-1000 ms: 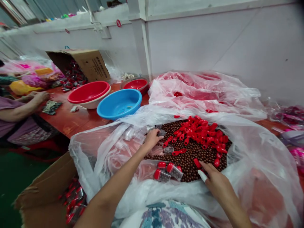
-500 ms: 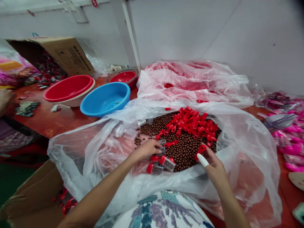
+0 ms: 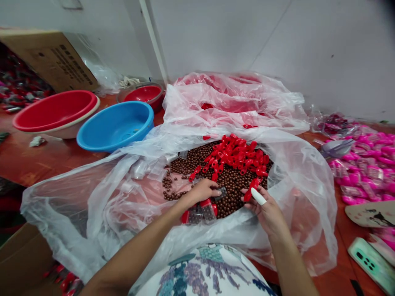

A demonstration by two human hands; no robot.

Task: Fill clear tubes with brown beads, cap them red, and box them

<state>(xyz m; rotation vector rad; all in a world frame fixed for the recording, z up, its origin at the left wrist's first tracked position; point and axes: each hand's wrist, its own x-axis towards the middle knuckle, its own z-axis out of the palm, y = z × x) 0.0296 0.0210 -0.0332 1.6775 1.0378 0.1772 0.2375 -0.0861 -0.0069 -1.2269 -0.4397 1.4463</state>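
Observation:
My left hand (image 3: 202,194) is closed on a small clear plastic container (image 3: 221,193), held low over a heap of brown balls (image 3: 233,201); dark contents show through its wall. My right hand (image 3: 268,207), a white cover on one finger, pinches a red plastic cap (image 3: 252,189) with a looped end. The two hands are a short gap apart. A pile of similar red caps (image 3: 236,152) lies on the far side of the balls. Below my left wrist rest several filled clear containers with red caps (image 3: 208,209).
White plastic sheeting (image 3: 304,185) surrounds the balls. Empty clear containers (image 3: 140,169) lie at left. A blue basin (image 3: 115,127), red basin (image 3: 55,111) and cardboard box (image 3: 58,61) stand farther left. Behind is a bag of red pieces (image 3: 234,96); at right, pink items (image 3: 367,168) and a phone (image 3: 373,263).
The view has turned right. My left hand has come away from the left edge of the balls with the container, and the right hand has brought the red cap nearer to it.

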